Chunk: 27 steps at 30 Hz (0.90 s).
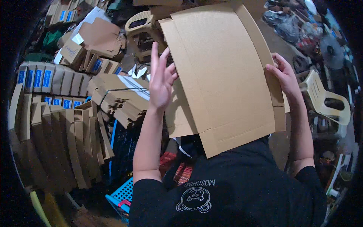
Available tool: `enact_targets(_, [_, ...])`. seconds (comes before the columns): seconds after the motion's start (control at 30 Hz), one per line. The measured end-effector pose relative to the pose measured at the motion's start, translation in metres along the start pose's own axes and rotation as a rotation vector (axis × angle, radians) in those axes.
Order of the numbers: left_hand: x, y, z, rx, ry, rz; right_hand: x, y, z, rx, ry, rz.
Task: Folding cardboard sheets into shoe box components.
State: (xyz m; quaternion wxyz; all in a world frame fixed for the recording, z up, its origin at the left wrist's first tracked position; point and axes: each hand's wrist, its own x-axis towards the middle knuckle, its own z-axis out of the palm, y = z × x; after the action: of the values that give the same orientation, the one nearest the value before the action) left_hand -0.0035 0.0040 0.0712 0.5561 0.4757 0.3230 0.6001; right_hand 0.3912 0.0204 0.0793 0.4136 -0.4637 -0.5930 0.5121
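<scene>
black cloth short-sleeved shirt (234,185), bearing a bear-head outline in pale studs, lies nearest the camera. right hand (284,73): fingers closed on the right side of a large brown corrugated cardboard sheet with creased margins (227,75), thumb on the near face, other fingers partly hidden behind the edge. left hand (162,81): fingers extended and spread, palm upright, beside the sheet's left edge; whether the fingertips make contact cannot be determined. the sheet is held tilted in front of the torso, between both hands, its lowest corner overlapping the shirt in view; a long narrow flap is bent along its right side. further left, a bundle of flat brown cardboard bound with a dark strap (107,84) is noted, and beyond it a row of brown cardboard pieces stood on edge (60,147). behind these: grey-brown cartons with blue labels (56,77). below, left of the shirt: a bright blue perforated plastic basket (121,192). above, a beige plastic stool (140,17). right of the right forearm, a cream plastic chair (317,90); farther up, clear plastic bags (283,26), contents indistinct.
</scene>
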Motion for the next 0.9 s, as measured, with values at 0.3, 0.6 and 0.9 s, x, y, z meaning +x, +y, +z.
enact_targets(0.3, [-0.014,-0.001,-0.001,1.005,-0.378,0.729,-0.009,0.041,-0.011,0.316,0.094,0.216])
enact_targets(0.6, [-0.040,-0.010,0.006,1.251,-0.284,1.193,-0.006,0.022,0.005,0.682,-0.052,0.340])
enact_targets(0.9, [-0.046,-0.042,0.026,0.965,-0.404,1.024,-0.008,0.022,0.029,1.050,-0.251,0.243])
